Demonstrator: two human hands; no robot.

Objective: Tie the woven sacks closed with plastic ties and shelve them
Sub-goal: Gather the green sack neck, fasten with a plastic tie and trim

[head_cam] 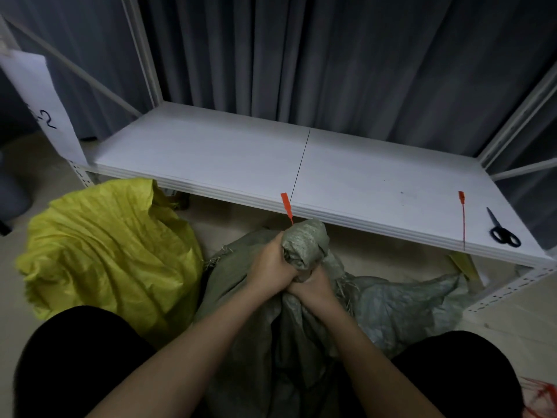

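Observation:
A grey-green woven sack (304, 321) stands on the floor between my knees, its mouth bunched into a neck (305, 243). My left hand (271, 267) grips that neck from the left. My right hand (313, 286) grips the neck just below, touching the left hand. An orange plastic tie (286, 206) sticks up from behind the bunched top; where it is held is hidden. A yellow woven sack (108, 251) lies open on the floor to the left. A second orange tie (462, 218) lies on the white shelf (211, 152).
Black scissors (501, 230) lie at the shelf's right front corner. White rack posts (141, 49) rise at the corners, dark curtains hang behind. A paper label (39, 101) hangs on the left post. Red ties (542, 393) lie on the floor at bottom right.

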